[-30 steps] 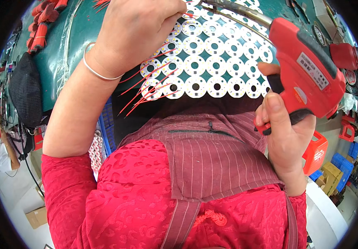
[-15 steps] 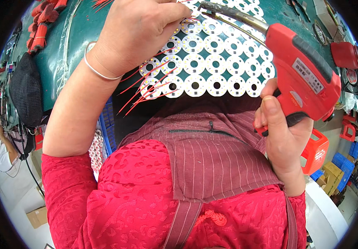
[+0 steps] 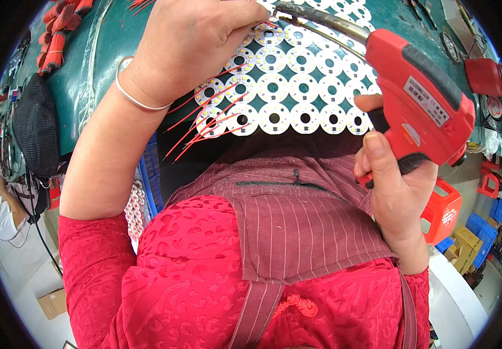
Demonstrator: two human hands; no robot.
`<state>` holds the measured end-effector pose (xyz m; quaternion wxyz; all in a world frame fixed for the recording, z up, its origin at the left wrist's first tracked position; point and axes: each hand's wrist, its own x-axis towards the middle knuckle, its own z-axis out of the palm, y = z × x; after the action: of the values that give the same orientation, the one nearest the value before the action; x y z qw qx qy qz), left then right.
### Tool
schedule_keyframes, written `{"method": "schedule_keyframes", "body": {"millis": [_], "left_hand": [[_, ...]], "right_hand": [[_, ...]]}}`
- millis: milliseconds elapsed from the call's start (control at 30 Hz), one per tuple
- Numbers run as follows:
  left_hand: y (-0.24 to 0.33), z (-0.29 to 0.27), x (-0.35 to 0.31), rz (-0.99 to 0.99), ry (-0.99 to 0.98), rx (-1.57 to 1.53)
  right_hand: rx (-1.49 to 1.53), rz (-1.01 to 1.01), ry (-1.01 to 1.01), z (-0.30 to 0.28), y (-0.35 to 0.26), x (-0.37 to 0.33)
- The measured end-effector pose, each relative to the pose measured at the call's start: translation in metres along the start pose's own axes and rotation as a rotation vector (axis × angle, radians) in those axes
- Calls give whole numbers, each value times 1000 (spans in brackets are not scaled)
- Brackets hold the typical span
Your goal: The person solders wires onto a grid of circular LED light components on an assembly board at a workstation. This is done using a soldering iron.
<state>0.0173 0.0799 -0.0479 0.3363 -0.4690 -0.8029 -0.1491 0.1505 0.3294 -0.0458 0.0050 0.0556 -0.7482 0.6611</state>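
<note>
- Right hand (image 3: 392, 183) grips the handle of a red-and-black soldering gun (image 3: 419, 96), its barrel slanting up and left over the boards.
- Left hand (image 3: 190, 43) is bent inward at the top edge, thumb tip close to the gun's dark nose; whether it pinches a wire I cannot tell.
- Ring-shaped white LED boards (image 3: 262, 88) lie in touching rows on the green desk (image 3: 111, 43), in front of the person's striped apron (image 3: 309, 232).
- Thin red wires (image 3: 188, 118) cross the boards at the near left corner, their ends jutting past them.
- Tied red wire bundles (image 3: 56, 49) lie at the desk's far left; nearer stands a black mesh object (image 3: 36, 125), kind unclear.
- Beyond the gun, a red box (image 3: 485, 77) sits toward the right; lower down are a red stool (image 3: 442, 212) and blue crates (image 3: 483, 232).
- Left hand and wrist hide the boards beneath them; the gun's body covers others on the right.
- Upper frame edge cuts off the left hand's knuckles and the farthest boards.
- Contact between gun tip and board is too small to judge.
</note>
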Motion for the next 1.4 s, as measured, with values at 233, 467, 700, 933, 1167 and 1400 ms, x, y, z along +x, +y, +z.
{"method": "schedule_keyframes", "body": {"millis": [233, 467, 700, 933, 1167, 1400], "left_hand": [[0, 1, 0, 12, -1, 24], [1, 1, -1, -3, 3, 18], [2, 3, 1, -9, 59, 1], [5, -11, 1, -35, -60, 24], [2, -13, 1, -14, -70, -144], [0, -15, 0, -3, -85, -148]], "right_hand": [[62, 26, 25, -1, 3, -2], [-43, -10, 27, 0, -5, 1], [39, 15, 56, -3, -4, -4], [110, 47, 88, -3, -7, -11], [182, 83, 65, -1, -9, -18], [14, 74, -12, -8, -5, -20]]}}
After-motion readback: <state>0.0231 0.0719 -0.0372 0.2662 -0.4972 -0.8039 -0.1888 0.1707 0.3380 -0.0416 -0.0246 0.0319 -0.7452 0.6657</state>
